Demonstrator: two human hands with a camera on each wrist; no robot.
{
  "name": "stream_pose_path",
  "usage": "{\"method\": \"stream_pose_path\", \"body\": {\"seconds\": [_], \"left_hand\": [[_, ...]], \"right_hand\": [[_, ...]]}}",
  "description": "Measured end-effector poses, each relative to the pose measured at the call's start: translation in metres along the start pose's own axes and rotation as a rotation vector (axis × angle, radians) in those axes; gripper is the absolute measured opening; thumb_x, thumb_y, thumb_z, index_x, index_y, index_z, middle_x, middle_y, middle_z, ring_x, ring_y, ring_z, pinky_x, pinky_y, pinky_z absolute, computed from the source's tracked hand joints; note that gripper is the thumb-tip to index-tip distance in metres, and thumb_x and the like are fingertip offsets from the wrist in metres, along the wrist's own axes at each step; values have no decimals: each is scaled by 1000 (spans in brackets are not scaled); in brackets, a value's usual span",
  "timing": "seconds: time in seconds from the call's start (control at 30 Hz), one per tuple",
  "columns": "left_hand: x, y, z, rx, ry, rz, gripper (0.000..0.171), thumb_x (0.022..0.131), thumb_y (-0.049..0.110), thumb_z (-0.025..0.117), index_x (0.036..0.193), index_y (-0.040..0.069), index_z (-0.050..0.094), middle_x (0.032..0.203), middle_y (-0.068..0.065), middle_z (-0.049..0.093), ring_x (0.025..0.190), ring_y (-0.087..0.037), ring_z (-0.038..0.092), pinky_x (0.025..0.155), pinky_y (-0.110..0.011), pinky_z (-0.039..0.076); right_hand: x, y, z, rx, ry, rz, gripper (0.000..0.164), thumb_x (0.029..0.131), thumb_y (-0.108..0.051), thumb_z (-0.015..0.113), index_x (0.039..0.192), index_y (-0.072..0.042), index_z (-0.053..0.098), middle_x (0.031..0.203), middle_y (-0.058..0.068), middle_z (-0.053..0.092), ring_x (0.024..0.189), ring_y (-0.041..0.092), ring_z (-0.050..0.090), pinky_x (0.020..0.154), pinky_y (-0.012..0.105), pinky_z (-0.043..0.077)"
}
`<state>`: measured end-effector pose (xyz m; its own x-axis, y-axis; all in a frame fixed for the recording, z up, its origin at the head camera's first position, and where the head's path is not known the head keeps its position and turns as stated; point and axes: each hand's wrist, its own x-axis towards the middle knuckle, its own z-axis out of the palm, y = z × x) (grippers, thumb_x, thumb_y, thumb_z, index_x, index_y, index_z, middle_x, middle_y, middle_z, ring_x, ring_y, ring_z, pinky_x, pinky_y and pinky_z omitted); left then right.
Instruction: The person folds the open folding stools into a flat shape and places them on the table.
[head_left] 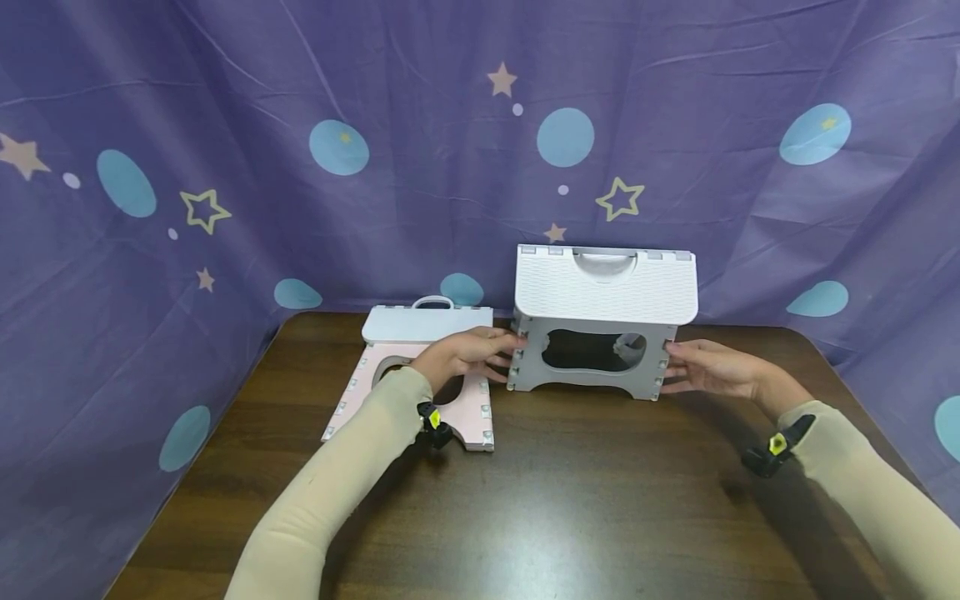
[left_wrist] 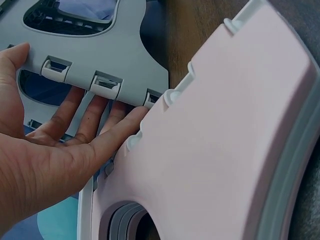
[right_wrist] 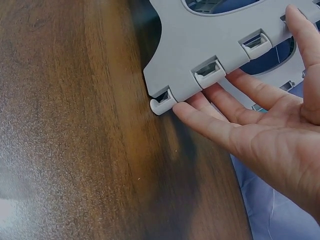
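A grey folding step stool (head_left: 606,298) stands unfolded at the back of the table, its textured seat tilted toward me and its front leg panel facing me. My left hand (head_left: 467,354) holds its left side edge, thumb on the front panel and fingers reaching behind. On the opposite edge, my right hand (head_left: 712,372) grips likewise, with the fingers in the right wrist view spread along the hinged edge (right_wrist: 210,74). Left of it a pink folding stool (head_left: 474,415) with a white top lies folded flat, partly hidden under my left hand and forearm.
The dark wooden table (head_left: 555,500) has rounded far corners. Right behind the stools hangs a purple curtain (head_left: 435,208) with stars and blue dots. Each wrist wears a small black camera on a strap (head_left: 780,446).
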<state>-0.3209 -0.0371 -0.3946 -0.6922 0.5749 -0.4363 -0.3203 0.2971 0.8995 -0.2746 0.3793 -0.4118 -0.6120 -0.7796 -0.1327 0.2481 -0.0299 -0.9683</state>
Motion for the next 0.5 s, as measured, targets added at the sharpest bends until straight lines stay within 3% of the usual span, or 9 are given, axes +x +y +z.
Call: {"method": "stream_pose_path", "body": {"seconds": [0.5], "left_hand": [[-1, -1, 0, 2, -4, 14, 60, 106, 24, 49, 157, -1, 31, 164, -23, 28, 150, -45, 31, 117, -57, 40]], "right_hand": [[0, 1, 0, 37, -12, -13, 38, 114, -15, 25, 125, -13, 61, 129, 2, 67, 125, 18, 63, 111, 42, 50]]}}
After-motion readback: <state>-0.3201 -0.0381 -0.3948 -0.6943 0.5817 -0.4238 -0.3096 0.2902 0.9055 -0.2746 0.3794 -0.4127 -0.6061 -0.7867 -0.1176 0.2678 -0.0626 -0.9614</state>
